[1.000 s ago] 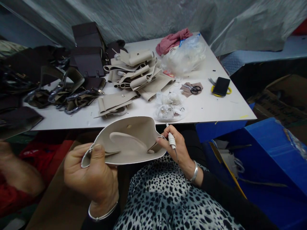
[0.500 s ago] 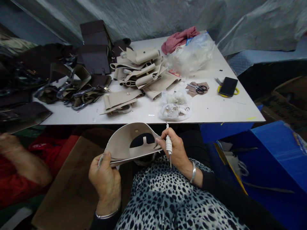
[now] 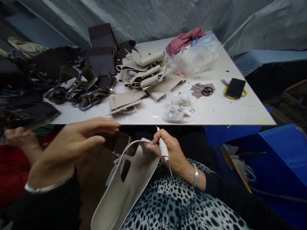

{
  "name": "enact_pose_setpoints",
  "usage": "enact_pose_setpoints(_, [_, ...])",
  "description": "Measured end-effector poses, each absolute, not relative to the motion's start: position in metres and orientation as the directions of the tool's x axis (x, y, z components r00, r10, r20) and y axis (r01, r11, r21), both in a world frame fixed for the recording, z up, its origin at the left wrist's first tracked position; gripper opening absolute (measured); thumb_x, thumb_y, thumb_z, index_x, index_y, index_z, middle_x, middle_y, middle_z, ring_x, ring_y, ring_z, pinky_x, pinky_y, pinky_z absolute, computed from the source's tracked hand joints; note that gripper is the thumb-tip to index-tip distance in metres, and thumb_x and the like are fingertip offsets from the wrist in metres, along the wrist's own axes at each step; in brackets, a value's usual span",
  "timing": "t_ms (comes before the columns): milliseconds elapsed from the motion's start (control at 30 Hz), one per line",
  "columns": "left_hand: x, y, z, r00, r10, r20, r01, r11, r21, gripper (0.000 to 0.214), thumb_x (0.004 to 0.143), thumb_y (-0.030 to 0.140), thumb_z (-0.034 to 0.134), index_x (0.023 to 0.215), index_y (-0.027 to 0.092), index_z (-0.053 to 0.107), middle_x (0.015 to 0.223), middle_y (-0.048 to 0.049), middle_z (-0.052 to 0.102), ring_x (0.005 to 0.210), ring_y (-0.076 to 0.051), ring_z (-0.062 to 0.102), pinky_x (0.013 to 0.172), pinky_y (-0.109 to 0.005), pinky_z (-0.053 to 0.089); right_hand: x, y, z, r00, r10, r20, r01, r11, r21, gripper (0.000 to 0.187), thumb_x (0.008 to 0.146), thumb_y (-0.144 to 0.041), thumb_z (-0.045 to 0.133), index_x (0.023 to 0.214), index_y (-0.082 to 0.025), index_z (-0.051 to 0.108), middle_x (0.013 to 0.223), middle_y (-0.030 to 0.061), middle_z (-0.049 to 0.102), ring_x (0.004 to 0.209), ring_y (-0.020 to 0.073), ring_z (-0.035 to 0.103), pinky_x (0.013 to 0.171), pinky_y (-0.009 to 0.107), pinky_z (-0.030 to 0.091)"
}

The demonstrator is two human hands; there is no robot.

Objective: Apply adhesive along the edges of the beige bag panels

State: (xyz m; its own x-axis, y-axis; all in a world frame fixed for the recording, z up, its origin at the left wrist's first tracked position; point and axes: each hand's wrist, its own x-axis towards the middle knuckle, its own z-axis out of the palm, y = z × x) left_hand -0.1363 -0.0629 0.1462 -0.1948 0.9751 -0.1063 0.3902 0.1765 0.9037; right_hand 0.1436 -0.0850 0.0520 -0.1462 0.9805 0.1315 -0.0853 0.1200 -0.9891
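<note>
My right hand [image 3: 170, 150] is closed, pinching the top edge of a beige leather panel [image 3: 127, 188] while also gripping a small white-handled tool [image 3: 163, 149] with a thin metal tip. The panel hangs down over my lap and has a cut-out handle slot. My left hand [image 3: 79, 140] is raised with fingers stretched out flat and holds nothing, hovering just below the white table's [image 3: 216, 110] front edge, left of the panel.
On the table lie stacked beige leather pieces [image 3: 144, 72], dark bag parts [image 3: 79, 86], clear bags of hardware [image 3: 178, 108], scissors [image 3: 203, 90], a phone [image 3: 235, 88] and pink cloth [image 3: 184, 38]. Another person's hand [image 3: 20, 139] is at left. Blue bins [image 3: 275, 153] stand right.
My left hand let go of the beige panel and lifted toward the table with fingers spread. The panel dropped to hang from my right hand.
</note>
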Motion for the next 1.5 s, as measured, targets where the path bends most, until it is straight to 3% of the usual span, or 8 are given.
enact_pose_setpoints(167, [-0.037, -0.022, 0.12, 0.166, 0.963, -0.214, 0.41, 0.13, 0.903, 0.034, 0.068, 0.045, 0.082, 0.09, 0.019, 0.08, 0.074, -0.0035, 0.073, 0.075, -0.024, 0.068, 0.065, -0.03, 0.054, 0.154, -0.072, 0.038, -0.05, 0.993, 0.106, -0.036, 0.104, -0.994, 0.022, 0.092, -0.039, 0.073, 0.088, -0.023, 0.058, 0.07, -0.0061, 0.055, 0.061, 0.0128, 0.046, 0.058, 0.025, 0.035])
enact_pose_setpoints(333, [-0.001, 0.021, 0.077, 0.611, 0.695, -0.379, 0.422, 0.118, 0.899, 0.035, 0.064, 0.037, 0.087, 0.093, 0.018, 0.084, 0.084, -0.006, 0.079, 0.076, -0.023, 0.069, 0.07, -0.03, 0.054, 0.174, -0.058, 0.02, 0.118, 0.988, 0.101, 0.079, 0.092, -0.993, 0.02, 0.093, -0.037, 0.071, 0.087, -0.023, 0.059, 0.067, -0.006, 0.054, 0.058, 0.0127, 0.047, 0.057, 0.025, 0.035])
enact_pose_setpoints(633, [0.016, 0.026, 0.033, 0.482, 0.797, -0.364, 0.401, 0.168, 0.9, 0.024, 0.07, 0.034, 0.086, 0.087, 0.018, 0.082, 0.084, -0.0043, 0.078, 0.08, -0.022, 0.068, 0.076, -0.031, 0.052, 0.181, -0.045, 0.0, 0.118, 0.99, 0.081, 0.118, 0.067, -0.991, 0.017, 0.098, -0.039, 0.068, 0.093, -0.023, 0.063, 0.076, -0.0019, 0.066, 0.067, 0.0156, 0.061, 0.062, 0.025, 0.045])
enact_pose_setpoints(767, [0.017, 0.031, 0.04, 0.467, 0.798, -0.381, 0.407, 0.189, 0.894, 0.024, 0.071, 0.035, 0.085, 0.091, 0.02, 0.085, 0.092, -0.0059, 0.082, 0.087, -0.026, 0.071, 0.086, -0.036, 0.054, 0.197, -0.047, -0.002, 0.083, 0.985, 0.151, 0.176, 0.135, -0.975, 0.02, 0.106, -0.04, 0.058, 0.112, -0.023, 0.067, 0.095, 0.0044, 0.075, 0.083, 0.0204, 0.07, 0.079, 0.031, 0.055])
enact_pose_setpoints(900, [0.018, 0.041, 0.036, 0.389, 0.819, -0.422, 0.381, 0.274, 0.883, 0.024, 0.07, 0.041, 0.085, 0.074, 0.018, 0.08, 0.07, -0.0042, 0.075, 0.068, -0.021, 0.065, 0.07, -0.032, 0.051, 0.228, -0.038, -0.001, 0.199, 0.957, 0.21, 0.207, 0.168, -0.964, 0.034, 0.11, -0.041, 0.051, 0.136, -0.024, 0.064, 0.1, 0.0064, 0.076, 0.087, 0.022, 0.071, 0.088, 0.037, 0.057])
enact_pose_setpoints(1000, [0.026, 0.049, 0.019, 0.253, 0.882, -0.398, 0.336, 0.306, 0.891, 0.027, 0.068, 0.042, 0.085, 0.07, 0.017, 0.075, 0.063, -0.0008, 0.068, 0.06, -0.017, 0.058, 0.062, -0.029, 0.045, 0.249, -0.021, -0.003, 0.267, 0.943, 0.2, 0.264, 0.128, -0.956, 0.032, 0.108, -0.042, 0.056, 0.128, -0.023, 0.072, 0.11, 0.0083, 0.074, 0.085, 0.0211, 0.068, 0.084, 0.036, 0.057])
enact_pose_setpoints(1133, [0.041, 0.054, -0.002, 0.142, 0.924, -0.354, 0.348, 0.289, 0.892, 0.027, 0.069, 0.041, 0.083, 0.072, 0.016, 0.075, 0.064, -0.0008, 0.066, 0.061, -0.017, 0.057, 0.062, -0.028, 0.043, 0.26, -0.001, -0.012, 0.31, 0.94, 0.143, 0.272, 0.056, -0.961, 0.028, 0.102, -0.046, 0.064, 0.11, -0.02, 0.072, 0.089, 0.0032, 0.071, 0.07, 0.0175, 0.063, 0.068, 0.031, 0.054])
enact_pose_setpoints(1500, [0.04, 0.042, 0.0, 0.338, 0.854, -0.397, 0.342, 0.281, 0.897, 0.026, 0.08, 0.043, 0.078, 0.08, 0.017, 0.079, 0.075, -0.0037, 0.073, 0.072, -0.02, 0.063, 0.07, -0.031, 0.047, 0.258, 0.012, -0.026, 0.284, 0.939, 0.192, 0.34, 0.088, -0.936, 0.028, 0.103, -0.048, 0.064, 0.101, -0.021, 0.072, 0.09, 0.0045, 0.074, 0.082, 0.0216, 0.072, 0.078, 0.033, 0.056])
